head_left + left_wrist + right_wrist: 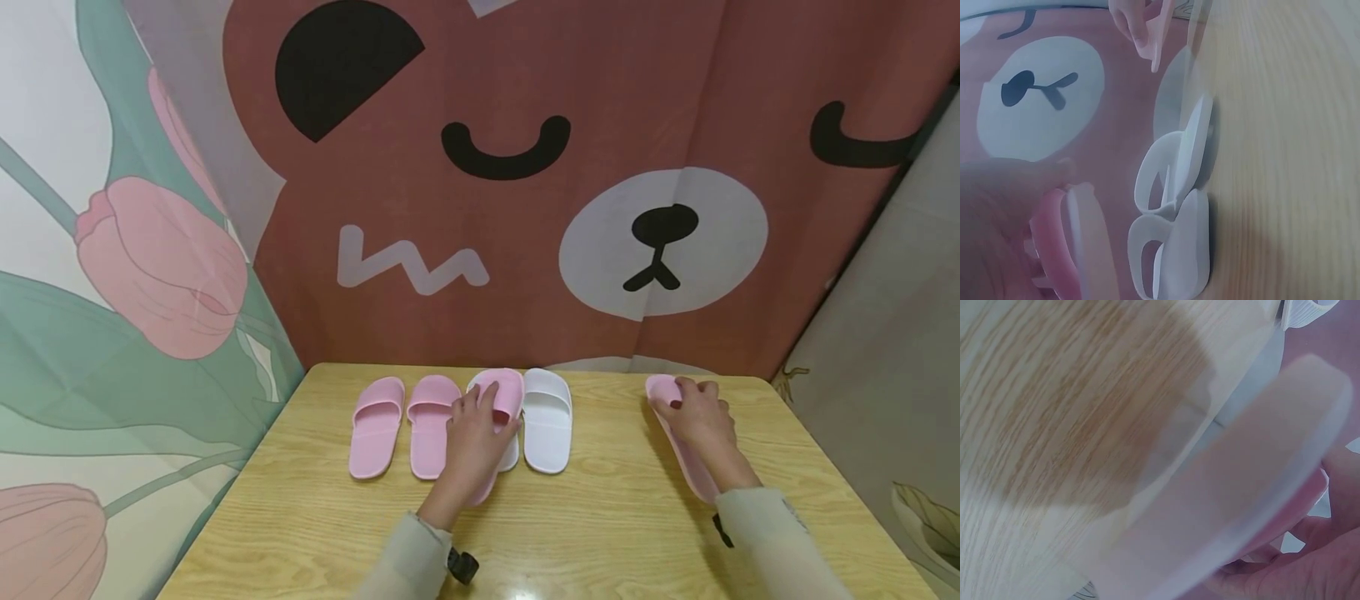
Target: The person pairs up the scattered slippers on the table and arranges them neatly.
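My left hand [474, 442] grips a pink slide slipper [510, 386] by its strap. That slipper is held up over a white slipper [512, 457], covering most of it in the head view. In the left wrist view, the held slipper [1094, 244] is apart from the two white slippers. Off to the right, my right hand [701, 421] holds another pink slipper [696, 475] by the strap area, tilted with its sole facing left. The right wrist view shows this slipper's sole [1241, 462] raised off the wood, the fingers [1254, 575] behind it.
Two pink slippers [377, 429] stand side by side at the left of the row on the wooden table [600, 533]. A second white slipper [548, 433] ends the row. A bear-print curtain [525, 317] hangs behind the table's back edge.
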Available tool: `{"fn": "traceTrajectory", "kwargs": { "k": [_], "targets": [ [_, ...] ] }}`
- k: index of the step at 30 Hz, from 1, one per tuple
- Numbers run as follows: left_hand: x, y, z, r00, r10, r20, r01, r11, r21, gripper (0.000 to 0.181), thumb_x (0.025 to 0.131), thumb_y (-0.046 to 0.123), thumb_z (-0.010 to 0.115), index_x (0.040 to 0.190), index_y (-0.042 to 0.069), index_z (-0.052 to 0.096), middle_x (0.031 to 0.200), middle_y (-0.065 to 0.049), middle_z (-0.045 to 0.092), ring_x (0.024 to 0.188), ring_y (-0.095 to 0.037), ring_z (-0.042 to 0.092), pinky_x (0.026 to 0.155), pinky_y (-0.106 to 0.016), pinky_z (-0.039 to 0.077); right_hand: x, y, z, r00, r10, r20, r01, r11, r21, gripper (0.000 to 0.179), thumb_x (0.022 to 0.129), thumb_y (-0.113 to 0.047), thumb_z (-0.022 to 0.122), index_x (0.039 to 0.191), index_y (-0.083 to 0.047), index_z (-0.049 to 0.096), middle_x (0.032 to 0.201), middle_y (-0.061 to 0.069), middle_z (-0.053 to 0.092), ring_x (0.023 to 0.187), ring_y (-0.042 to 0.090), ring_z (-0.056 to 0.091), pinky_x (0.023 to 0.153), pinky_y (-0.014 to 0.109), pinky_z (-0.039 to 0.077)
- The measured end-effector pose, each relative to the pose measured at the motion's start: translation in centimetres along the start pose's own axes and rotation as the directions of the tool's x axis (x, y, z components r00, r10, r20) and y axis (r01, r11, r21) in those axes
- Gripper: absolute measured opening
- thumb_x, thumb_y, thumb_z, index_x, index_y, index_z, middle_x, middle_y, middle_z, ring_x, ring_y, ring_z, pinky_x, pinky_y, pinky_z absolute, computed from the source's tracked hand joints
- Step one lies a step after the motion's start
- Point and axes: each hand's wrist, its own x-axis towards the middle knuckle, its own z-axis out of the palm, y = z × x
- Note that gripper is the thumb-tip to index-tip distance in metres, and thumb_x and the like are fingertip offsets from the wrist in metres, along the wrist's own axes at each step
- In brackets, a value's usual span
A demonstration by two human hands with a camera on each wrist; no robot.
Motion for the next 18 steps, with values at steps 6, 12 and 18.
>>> {"fn": "traceTrajectory", "kwargs": {
  "k": [6,12,18],
  "targets": [
    [0.0,0.6,0.5,1.0,-0.004,0.02,0.004,1.0,0.012,0.073,0.089,0.049,0.073,0.15,0.017,0.049,0.151,-0.019,0.045,0.133,-0.041,0.043,0.106,-0.059,0.038,0.0,-0.3,0.1,1.0,0.006,-0.001,-0.006,1.0,0.011,0.085,0.096,-0.052,0.06,0.153,0.003,0.03,0.142,0.041,0.024,0.119,0.061,0.035,0.094,0.074,0.036],
    [0.0,1.4,1.1,1.0,0.01,0.002,-0.01,0.999,0.043,0.072,0.089,0.049,0.074,0.148,0.016,0.05,0.149,-0.018,0.048,0.13,-0.039,0.047,0.104,-0.058,0.041,-0.1,-0.5,0.1,1.0,0.013,-0.007,-0.013,1.0,0.01,0.084,0.096,-0.052,0.061,0.153,0.003,0.03,0.141,0.04,0.024,0.118,0.06,0.035,0.094,0.073,0.036],
    [0.0,2.2,1.3,1.0,0.012,0.0,-0.012,0.999,0.039,0.072,0.089,0.049,0.074,0.148,0.016,0.051,0.149,-0.018,0.049,0.129,-0.039,0.048,0.102,-0.059,0.042,-0.2,-0.4,0.1,1.0,0.01,-0.012,-0.01,1.0,0.015,0.083,0.096,-0.05,0.061,0.152,0.004,0.031,0.141,0.04,0.025,0.118,0.059,0.036,0.094,0.072,0.036]
  ]
}}
